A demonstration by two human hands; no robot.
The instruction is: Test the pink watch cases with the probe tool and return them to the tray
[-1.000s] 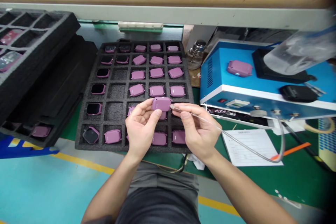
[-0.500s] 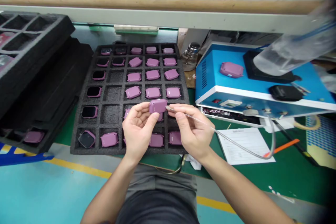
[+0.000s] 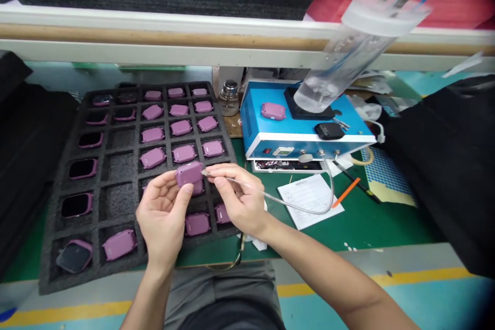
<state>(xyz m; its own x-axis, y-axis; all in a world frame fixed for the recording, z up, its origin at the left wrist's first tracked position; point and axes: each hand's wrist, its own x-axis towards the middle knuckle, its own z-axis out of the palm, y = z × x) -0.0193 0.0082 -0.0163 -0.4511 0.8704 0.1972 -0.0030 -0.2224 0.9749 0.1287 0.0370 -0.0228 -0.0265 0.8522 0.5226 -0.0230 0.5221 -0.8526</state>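
Observation:
Between the thumb and fingers of my left hand [image 3: 164, 216] is a purple smartwatch case [image 3: 189, 171], held above the foam tray [image 3: 93, 281]. My right hand [image 3: 243, 201] pinches a thin clear tube [image 3: 284, 202] near its tip. That tip [image 3: 205, 172] meets the right edge of the case, or sits just beside it; I cannot tell which. From my right hand the tube curves back to the front of a blue box-shaped machine [image 3: 255, 118]. Purple watch cases fill many tray compartments, and those in the left column show black screens. My hands cover part of the lower rows.
On the machine stand a clear cylinder [image 3: 328, 72] with liquid, another purple case [image 3: 273, 111] and a black object [image 3: 329, 131]. A paper sheet [image 3: 305, 193] and an orange strip [image 3: 346, 192] lie to the right. Behind the tray is a glass bottle [image 3: 229, 99].
My view has swung to the right, so the tray and machine appear further left. Both hands keep the same hold, with the tube tip still at the watch case.

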